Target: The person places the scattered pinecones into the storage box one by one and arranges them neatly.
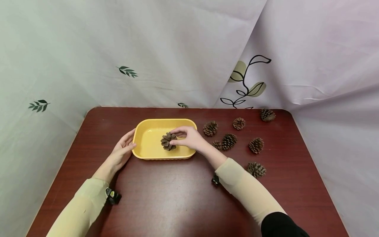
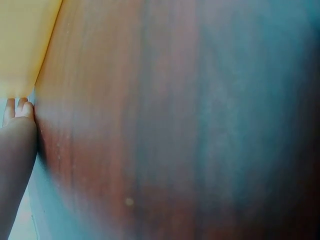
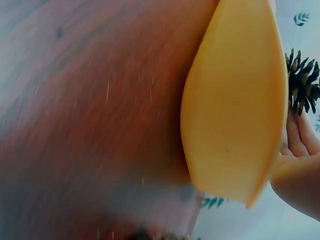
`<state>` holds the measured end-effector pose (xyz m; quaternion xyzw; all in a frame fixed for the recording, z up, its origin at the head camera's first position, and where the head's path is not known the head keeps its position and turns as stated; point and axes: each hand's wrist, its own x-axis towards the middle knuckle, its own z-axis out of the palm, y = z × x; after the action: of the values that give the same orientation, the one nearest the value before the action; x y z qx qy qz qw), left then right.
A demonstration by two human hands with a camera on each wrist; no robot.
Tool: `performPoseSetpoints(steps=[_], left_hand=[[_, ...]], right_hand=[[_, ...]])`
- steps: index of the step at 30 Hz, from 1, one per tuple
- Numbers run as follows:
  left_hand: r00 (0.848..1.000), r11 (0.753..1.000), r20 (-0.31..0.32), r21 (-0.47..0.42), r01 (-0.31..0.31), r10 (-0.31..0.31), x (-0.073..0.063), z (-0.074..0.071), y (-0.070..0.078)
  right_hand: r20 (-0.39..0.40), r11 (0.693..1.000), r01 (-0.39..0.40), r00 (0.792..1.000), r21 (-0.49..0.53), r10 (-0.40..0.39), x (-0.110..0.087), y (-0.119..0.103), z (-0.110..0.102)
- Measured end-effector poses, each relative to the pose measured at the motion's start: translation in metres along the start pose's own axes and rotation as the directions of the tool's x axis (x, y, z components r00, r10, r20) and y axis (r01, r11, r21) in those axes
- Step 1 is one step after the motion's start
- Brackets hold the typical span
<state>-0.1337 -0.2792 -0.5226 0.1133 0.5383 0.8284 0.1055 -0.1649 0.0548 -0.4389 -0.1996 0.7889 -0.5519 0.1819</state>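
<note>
A pine cone (image 1: pixel 168 141) is pinched between the thumb and fingers of my right hand (image 1: pixel 189 136), above the inside of a yellow tray (image 1: pixel 164 157). In the right wrist view the same pine cone (image 3: pixel 302 84) shows beyond the tray's rim, at my fingertips. My left hand (image 1: pixel 120 152) holds the tray's left end, thumb at the rim and fingers along the outer wall. Only part of that hand (image 2: pixel 19 111) appears in the left wrist view, against the tray's side (image 2: pixel 22 45). No other pine cone shows inside the tray.
Several loose pine cones lie right of the tray, among them one at the back corner (image 1: pixel 267 115) and one beside my right forearm (image 1: pixel 256 169). One cone (image 1: pixel 216 144) is partly hidden by my right wrist. A patterned curtain (image 1: pixel 177 59) hangs behind the dark red table (image 1: pixel 165 194).
</note>
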Motion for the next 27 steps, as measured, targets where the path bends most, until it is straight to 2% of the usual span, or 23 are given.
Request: performPoseSetpoints(steps=[17,27], left_hand=[[1.0,1.0,-0.003,-0.002,-0.009,0.009,0.0,0.002,0.001],[1.0,0.999,-0.011,0.033,0.016,-0.015,0.0,0.001,0.0]], right_hand=[[0.051,0.999,-0.014,0.999,-0.036,0.016,0.04,-0.001,0.055],[0.095,0.987,-0.01,0.995,-0.158,0.025,0.051,-0.004,0.076]])
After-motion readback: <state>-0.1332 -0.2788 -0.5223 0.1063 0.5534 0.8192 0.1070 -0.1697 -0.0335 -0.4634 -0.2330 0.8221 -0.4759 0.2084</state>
